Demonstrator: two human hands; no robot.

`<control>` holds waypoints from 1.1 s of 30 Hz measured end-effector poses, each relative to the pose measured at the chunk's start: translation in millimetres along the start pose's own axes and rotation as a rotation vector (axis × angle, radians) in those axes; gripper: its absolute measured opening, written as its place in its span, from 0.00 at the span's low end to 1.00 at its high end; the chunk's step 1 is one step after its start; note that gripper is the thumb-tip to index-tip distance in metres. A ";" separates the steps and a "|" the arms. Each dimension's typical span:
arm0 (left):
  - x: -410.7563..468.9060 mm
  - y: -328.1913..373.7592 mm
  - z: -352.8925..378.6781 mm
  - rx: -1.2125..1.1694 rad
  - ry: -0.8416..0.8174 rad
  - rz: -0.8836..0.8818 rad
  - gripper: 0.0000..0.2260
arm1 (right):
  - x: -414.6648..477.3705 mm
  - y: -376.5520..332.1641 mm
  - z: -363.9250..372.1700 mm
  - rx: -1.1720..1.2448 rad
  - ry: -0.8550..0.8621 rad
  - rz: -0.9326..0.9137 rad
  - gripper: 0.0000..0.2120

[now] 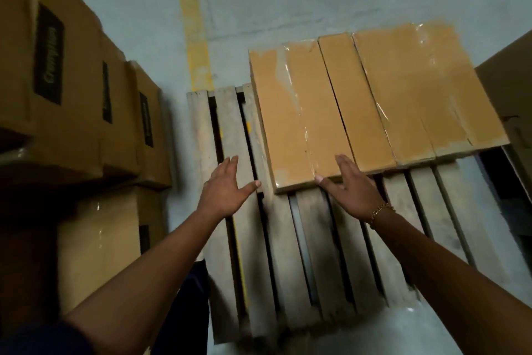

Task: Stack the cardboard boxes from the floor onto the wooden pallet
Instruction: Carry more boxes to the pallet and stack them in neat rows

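Observation:
Three flat cardboard boxes lie side by side on the far half of the wooden pallet [313,254]: a left box [296,115], a narrow middle box [354,101] and a wide right box [426,87] with shiny tape. My left hand [226,189] hovers with straight fingers just left of the left box's near corner, thumb close to its edge. My right hand [352,186], with a gold bracelet on the wrist, lies with straight fingers at the near end of the left box, thumb at its front edge. Neither hand holds anything.
Tall stacks of brown cartons [72,89] with dark labels stand on the left, a lower carton [98,242] below them. Another large carton [509,92] is at the right edge. A yellow line [193,20] runs over the grey floor beyond the pallet.

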State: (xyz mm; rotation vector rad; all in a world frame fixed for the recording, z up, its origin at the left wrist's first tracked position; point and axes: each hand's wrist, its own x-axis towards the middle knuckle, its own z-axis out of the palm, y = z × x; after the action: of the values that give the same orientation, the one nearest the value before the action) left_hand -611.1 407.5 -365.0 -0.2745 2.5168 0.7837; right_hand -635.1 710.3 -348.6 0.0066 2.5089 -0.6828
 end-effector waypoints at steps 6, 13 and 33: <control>-98.0 -24.2 4.4 -0.062 0.104 -0.068 0.38 | -54.4 -21.1 15.1 0.147 -0.078 -0.064 0.43; -208.9 -86.7 -3.2 -0.116 0.156 -0.229 0.36 | -108.2 -60.6 49.8 0.232 -0.152 -0.088 0.41; -338.2 -386.0 57.4 -0.367 0.138 -0.681 0.34 | -181.2 -185.4 375.2 0.301 -0.556 -0.010 0.60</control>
State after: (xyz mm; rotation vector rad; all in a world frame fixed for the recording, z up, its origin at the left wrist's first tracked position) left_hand -172.0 141.4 -420.2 -1.2626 2.1419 0.9361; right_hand -319.6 395.3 -444.8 -0.0768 1.8645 -0.9164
